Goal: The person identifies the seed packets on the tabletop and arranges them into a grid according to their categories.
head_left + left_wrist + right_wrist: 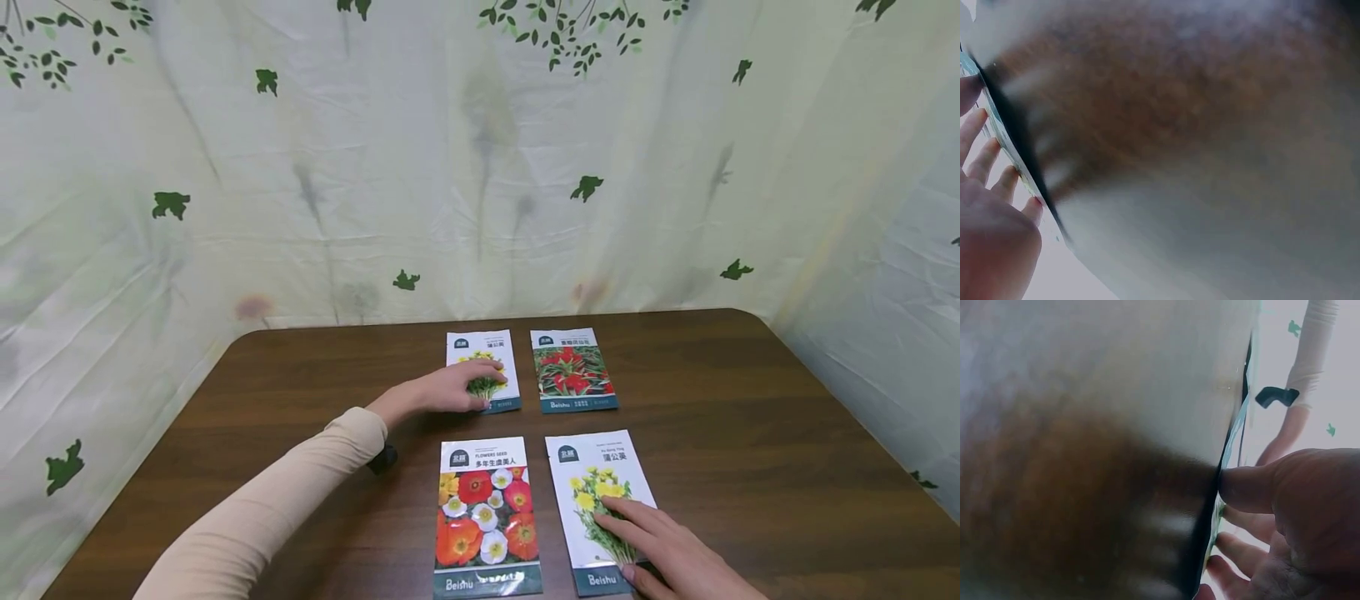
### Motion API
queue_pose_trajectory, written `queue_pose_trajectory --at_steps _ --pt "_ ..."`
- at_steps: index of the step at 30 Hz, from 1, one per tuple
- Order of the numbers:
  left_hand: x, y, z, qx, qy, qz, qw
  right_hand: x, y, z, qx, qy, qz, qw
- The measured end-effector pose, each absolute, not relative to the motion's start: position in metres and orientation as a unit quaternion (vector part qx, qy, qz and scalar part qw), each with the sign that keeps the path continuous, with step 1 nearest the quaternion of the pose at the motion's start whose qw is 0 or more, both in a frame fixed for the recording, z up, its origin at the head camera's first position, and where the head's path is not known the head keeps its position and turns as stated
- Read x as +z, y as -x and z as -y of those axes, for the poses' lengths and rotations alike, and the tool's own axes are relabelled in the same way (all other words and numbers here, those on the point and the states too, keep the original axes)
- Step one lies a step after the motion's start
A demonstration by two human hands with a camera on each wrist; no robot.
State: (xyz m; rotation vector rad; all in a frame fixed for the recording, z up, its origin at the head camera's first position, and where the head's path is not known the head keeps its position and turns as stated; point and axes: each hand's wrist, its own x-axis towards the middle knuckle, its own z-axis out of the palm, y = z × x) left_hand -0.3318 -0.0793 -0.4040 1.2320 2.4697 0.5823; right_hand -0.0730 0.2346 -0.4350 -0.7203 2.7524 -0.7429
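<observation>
Four-cornered paper seed packets lie face up on the brown table. My left hand [453, 389] rests on the far left packet with yellow flowers [486, 388], its fingertips and thumb spread over the printed face. On the near right packet with yellow flowers [592, 529] lies my right hand [671, 546], fingers on the picture and thumb by the lower edge. Between the hands are a poppy seed packet [487, 517], near left, and a red-flower seed packet [573, 371], far right. The left wrist view shows the left fingertips touching a packet; the right wrist view shows the right thumb at a packet's edge.
The dark wood table [750, 467] has rounded far corners. Behind it hangs a pale curtain [420, 192] printed with green leaves. A dark band [383, 459] shows below my left sleeve.
</observation>
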Motion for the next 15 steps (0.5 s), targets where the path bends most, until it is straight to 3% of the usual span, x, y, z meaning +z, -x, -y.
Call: queue_pose_trajectory --at_steps 10,15 --pt "-0.412 0.332 0.079 0.206 -0.43 -0.868 0.139 -0.426 0.075 -0.233 -0.246 0.253 -0.931 0.092" --pt "-0.403 0.329 0.08 0.217 -0.424 -0.872 0.114 -0.409 0.075 -0.23 -0.248 0.215 -0.941 0.081"
